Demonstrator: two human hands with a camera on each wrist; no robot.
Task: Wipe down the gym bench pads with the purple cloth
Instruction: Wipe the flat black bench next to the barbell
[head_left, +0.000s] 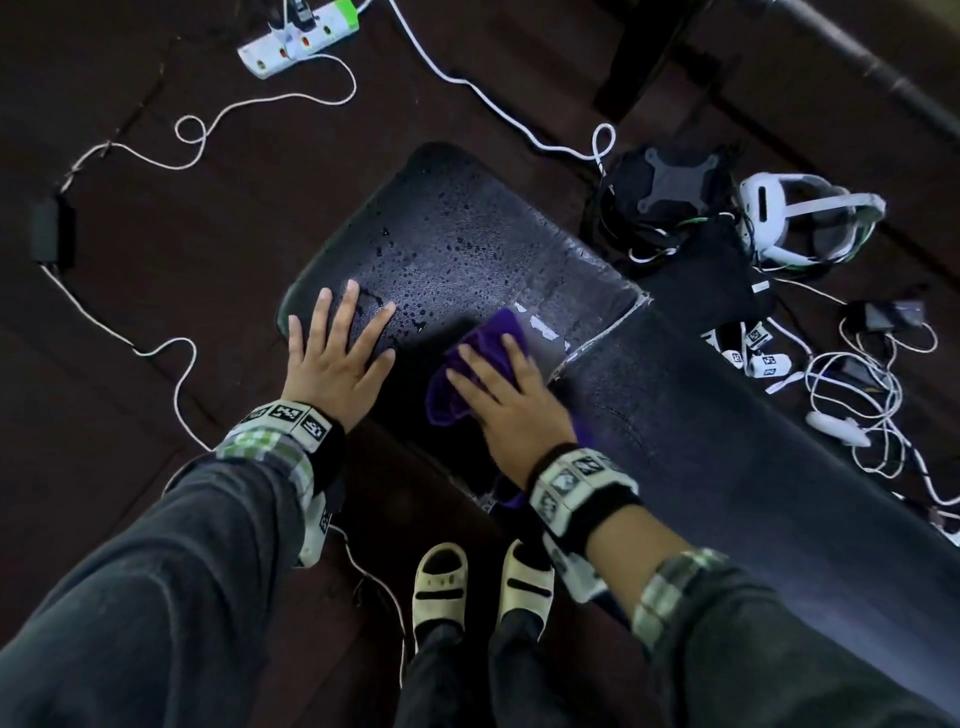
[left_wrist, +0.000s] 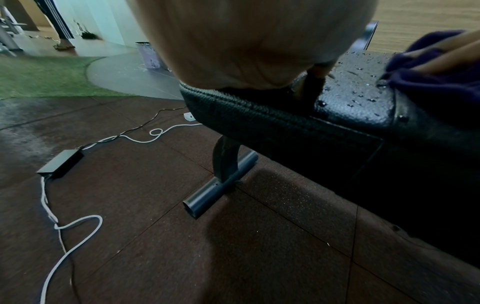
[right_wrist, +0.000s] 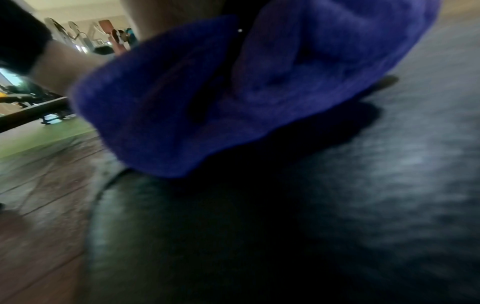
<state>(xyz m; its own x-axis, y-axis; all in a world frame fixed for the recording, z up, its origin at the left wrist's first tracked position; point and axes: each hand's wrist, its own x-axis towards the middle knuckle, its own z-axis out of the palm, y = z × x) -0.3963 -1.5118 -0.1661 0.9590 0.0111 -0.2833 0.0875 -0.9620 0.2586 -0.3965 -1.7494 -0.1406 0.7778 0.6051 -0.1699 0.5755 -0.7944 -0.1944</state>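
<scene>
left hand (head_left: 332, 364) flat on wet seat pad (head_left: 457, 244), fingers spread; right hand (head_left: 511, 402) presses purple cloth (head_left: 480, 353), fingers straight.

The counter (head_left: 457, 244) is a black padded gym bench in two pads, the shorter one beaded with water drops; a purple cloth (head_left: 483, 358) lies bunched on it near the seam between the pads, under the right grip (head_left: 511, 400), whose fingers lie straight; the left grip (head_left: 332, 358) lies flat on the short pad beside it; the floor (head_left: 156, 208) of dark tiles carries white cables (head_left: 182, 130), a power strip (head_left: 298, 39) and a white headset (head_left: 810, 218).
</scene>
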